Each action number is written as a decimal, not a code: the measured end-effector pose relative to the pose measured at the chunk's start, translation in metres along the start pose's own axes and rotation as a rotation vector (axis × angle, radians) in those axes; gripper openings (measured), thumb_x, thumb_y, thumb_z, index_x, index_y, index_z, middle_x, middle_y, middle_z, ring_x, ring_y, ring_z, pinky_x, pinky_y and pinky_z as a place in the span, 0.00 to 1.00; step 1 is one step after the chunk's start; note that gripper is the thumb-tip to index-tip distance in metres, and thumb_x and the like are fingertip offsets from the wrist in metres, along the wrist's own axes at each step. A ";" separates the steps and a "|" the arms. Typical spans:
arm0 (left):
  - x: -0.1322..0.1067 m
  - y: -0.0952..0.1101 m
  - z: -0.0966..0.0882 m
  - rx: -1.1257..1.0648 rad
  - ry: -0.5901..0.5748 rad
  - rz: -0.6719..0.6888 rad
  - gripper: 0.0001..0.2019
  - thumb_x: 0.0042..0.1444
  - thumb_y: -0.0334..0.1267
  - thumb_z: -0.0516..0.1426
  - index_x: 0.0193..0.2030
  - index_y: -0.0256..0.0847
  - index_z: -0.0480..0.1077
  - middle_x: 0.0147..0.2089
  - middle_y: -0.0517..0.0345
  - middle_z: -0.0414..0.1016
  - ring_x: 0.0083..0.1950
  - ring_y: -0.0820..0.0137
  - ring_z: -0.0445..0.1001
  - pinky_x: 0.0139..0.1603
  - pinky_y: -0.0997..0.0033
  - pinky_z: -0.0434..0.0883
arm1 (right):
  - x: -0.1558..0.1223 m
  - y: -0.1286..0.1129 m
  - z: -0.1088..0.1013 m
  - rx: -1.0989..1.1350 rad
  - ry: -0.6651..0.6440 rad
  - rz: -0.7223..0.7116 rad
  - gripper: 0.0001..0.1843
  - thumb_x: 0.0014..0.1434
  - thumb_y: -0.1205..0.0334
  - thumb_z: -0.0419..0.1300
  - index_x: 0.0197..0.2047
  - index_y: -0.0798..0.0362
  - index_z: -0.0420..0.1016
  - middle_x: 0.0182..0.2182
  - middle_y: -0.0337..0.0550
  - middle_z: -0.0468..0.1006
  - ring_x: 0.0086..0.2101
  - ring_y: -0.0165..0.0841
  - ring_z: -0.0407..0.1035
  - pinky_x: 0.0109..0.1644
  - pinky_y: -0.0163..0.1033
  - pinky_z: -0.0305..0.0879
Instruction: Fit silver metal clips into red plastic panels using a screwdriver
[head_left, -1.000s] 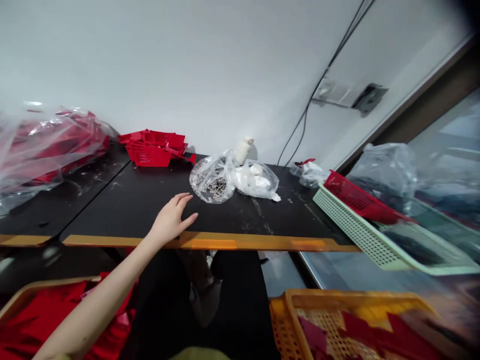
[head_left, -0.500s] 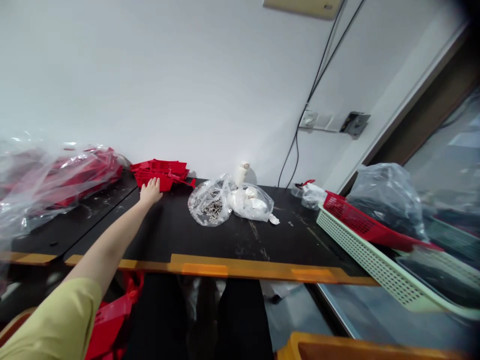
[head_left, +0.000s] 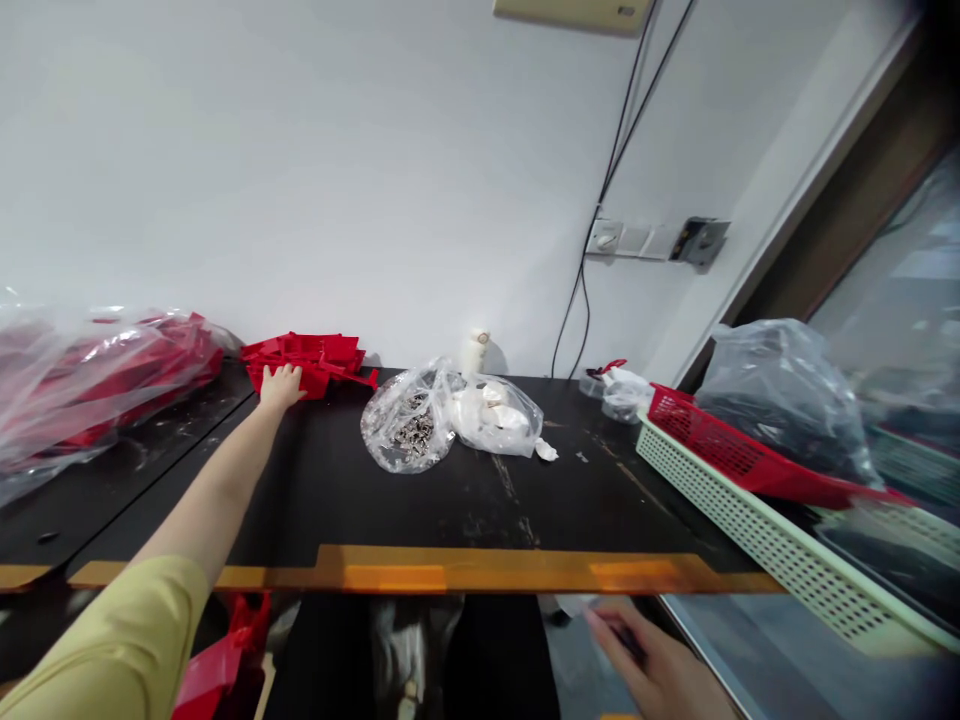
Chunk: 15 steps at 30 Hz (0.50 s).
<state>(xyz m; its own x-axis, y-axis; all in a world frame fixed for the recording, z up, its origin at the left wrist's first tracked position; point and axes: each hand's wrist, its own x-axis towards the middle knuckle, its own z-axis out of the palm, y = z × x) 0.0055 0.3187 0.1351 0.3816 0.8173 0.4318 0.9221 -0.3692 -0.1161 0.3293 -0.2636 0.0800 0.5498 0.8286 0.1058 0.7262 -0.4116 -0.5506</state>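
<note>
My left hand (head_left: 281, 386) reaches far across the black table, its fingers spread over the front of a pile of red flat pieces (head_left: 327, 352) by the wall. It touches the pile; no piece is lifted. My right hand (head_left: 664, 670) is low at the right, below the table's front edge, somewhat blurred. Its fingers are curled, and something small and dark shows between thumb and fingers, too unclear to name. Mid-table lie a clear plastic bag of small metal parts (head_left: 415, 428) and a clear bag of white items (head_left: 501, 415).
A large clear bag of red pieces (head_left: 142, 365) lies at the left. A white bottle (head_left: 475, 352) stands by the wall. At the right, a pale green basket (head_left: 739, 515) and a red basket (head_left: 720, 440) overhang the table. Orange tape (head_left: 465, 572) lines the front edge.
My right hand has come into view at the lower right. My left hand stays at the red pile, its fingers slightly more spread. The view has shifted slightly.
</note>
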 end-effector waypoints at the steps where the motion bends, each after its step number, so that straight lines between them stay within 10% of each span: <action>1: 0.003 -0.002 0.002 -0.005 -0.005 0.005 0.18 0.63 0.43 0.57 0.57 0.38 0.66 0.57 0.48 0.70 0.53 0.61 0.73 0.52 0.52 0.74 | 0.014 -0.019 0.006 -0.026 0.020 -0.013 0.18 0.62 0.41 0.50 0.34 0.44 0.73 0.31 0.40 0.81 0.32 0.37 0.78 0.34 0.39 0.72; 7: 0.018 -0.017 0.015 -0.079 -0.009 0.067 0.18 0.63 0.43 0.57 0.57 0.38 0.67 0.56 0.48 0.70 0.53 0.61 0.73 0.52 0.53 0.74 | 0.103 -0.113 0.043 -0.071 -0.002 -0.288 0.15 0.67 0.49 0.48 0.45 0.49 0.69 0.37 0.44 0.78 0.39 0.39 0.76 0.42 0.45 0.72; 15: 0.008 -0.034 0.000 -0.284 -0.023 0.175 0.17 0.64 0.43 0.57 0.55 0.38 0.68 0.55 0.49 0.71 0.51 0.62 0.73 0.51 0.54 0.74 | 0.169 -0.160 0.100 -0.088 -0.170 -0.595 0.07 0.58 0.73 0.57 0.37 0.52 0.69 0.45 0.47 0.74 0.45 0.43 0.71 0.50 0.50 0.72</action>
<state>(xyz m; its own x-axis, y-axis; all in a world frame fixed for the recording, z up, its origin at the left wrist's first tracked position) -0.0234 0.3378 0.1420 0.5370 0.7391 0.4065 0.7887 -0.6109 0.0688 0.2644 -0.0197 0.1029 -0.0278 0.9714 0.2359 0.9231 0.1155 -0.3667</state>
